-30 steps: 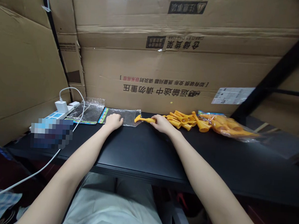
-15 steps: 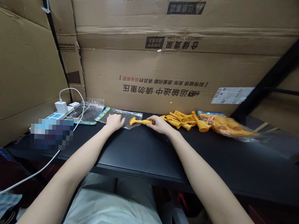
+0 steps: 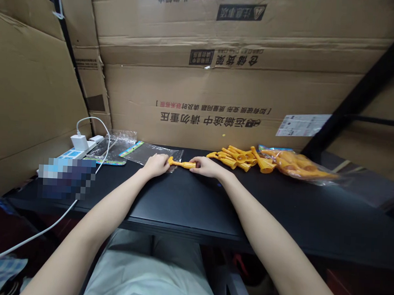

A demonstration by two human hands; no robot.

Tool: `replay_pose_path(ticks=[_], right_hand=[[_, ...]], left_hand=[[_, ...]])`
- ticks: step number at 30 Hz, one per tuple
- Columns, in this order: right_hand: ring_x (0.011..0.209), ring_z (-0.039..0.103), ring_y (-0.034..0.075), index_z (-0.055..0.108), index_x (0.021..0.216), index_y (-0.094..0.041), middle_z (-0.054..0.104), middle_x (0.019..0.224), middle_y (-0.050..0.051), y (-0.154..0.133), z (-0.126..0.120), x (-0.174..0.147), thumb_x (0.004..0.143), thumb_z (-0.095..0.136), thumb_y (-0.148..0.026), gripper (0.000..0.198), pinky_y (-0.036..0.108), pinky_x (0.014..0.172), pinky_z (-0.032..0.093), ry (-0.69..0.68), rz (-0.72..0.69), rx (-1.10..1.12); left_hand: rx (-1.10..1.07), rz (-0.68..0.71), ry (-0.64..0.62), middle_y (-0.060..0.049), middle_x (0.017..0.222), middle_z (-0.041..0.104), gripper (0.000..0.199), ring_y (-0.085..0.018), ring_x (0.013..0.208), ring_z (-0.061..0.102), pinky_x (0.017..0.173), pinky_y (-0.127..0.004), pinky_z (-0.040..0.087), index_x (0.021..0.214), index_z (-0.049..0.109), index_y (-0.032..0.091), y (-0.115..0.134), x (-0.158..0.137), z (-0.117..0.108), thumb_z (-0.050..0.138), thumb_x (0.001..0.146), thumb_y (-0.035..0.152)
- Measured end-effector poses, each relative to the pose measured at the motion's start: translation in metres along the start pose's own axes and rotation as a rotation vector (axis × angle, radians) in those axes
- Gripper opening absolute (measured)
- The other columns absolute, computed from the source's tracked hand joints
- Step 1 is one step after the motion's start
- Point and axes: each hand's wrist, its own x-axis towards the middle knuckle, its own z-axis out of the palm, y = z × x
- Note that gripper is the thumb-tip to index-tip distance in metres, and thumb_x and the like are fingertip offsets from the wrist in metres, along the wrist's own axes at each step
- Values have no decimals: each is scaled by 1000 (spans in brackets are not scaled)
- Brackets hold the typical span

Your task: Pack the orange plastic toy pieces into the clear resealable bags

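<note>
Your left hand point(image 3: 156, 164) curls its fingers at the bent end of the orange piece point(image 3: 184, 164), grip impossible to tell; the piece spans the gap to your right hand point(image 3: 208, 166), whose nearly closed fingers pinch its other end.

Orange piece point(image 3: 187, 165) of smooth glossy plastic, loose orange pieces point(image 3: 228, 160) of shiny plastic, flat bag point(image 3: 144, 151) of clear shiny film; smooth tabletop point(image 3: 187, 200) with a soft sheen, matt creased cardboard wall point(image 3: 187, 85)
</note>
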Motion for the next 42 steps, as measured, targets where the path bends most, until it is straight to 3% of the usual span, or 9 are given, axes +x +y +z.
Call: replay_pose_path(ticks=[8,12,14,17,21,28,32,37,42], right_hand=[[62,51,11,63,97,-10,59,72,3,-17,14,6,69,60,-29,34,24,61,40,182,-130,159],[61,50,12,65,94,-11,59,72,3,-21,28,11,69,61,-29,31,24,60,39,143,-170,161],[60,49,11,65,96,-10,59,69,2,-21,31,11,68,62,-31,35,24,59,38,113,-142,160],[61,50,12,64,100,-9,59,70,3,-22,31,9,67,64,-35,42,24,59,38,102,-106,152],[62,51,12,63,104,-9,60,73,4,-25,29,8,64,67,-36,48,24,59,38,71,-66,163],[67,55,14,67,95,-11,64,76,5,-24,24,10,67,64,-30,34,23,61,40,218,4,145],[71,58,17,67,95,-11,66,76,5,-24,19,6,66,65,-38,39,24,61,42,133,34,161],[87,60,20,65,99,-11,67,93,8,-24,20,5,65,68,-37,43,26,75,44,121,58,221],[90,60,21,62,104,-10,66,98,9,-18,23,8,65,67,-40,49,29,80,44,57,-3,293]], left_hand=[[73,226,208,-5,91,62,16,-15,86,60,99,-35,33,91,51,16,17,2,7,36,87,20],[9,320,192,-4,92,63,18,-15,87,60,96,-34,35,88,53,18,13,3,2,35,89,24],[-14,188,199,-5,89,64,23,-18,88,60,89,-33,41,86,55,18,0,4,-3,34,89,28],[26,-181,229,-12,91,63,27,-23,89,60,78,-34,45,94,55,15,-28,3,-11,31,89,25],[115,-466,39,-19,94,64,25,-31,95,59,85,-43,40,98,56,9,-59,0,-14,40,80,15],[-149,-434,-1,-12,105,64,32,-26,100,58,83,-33,43,100,61,17,-62,8,-3,39,77,15],[-381,-397,7,-7,99,67,32,-20,97,59,83,-28,43,99,62,18,-61,15,6,42,73,13],[-807,-485,19,-9,92,67,35,-14,76,65,71,-22,48,103,56,13,-69,21,20,35,76,11],[-930,-527,54,-10,92,67,33,-13,73,66,70,-20,49,103,54,12,-70,23,25,33,77,11]])
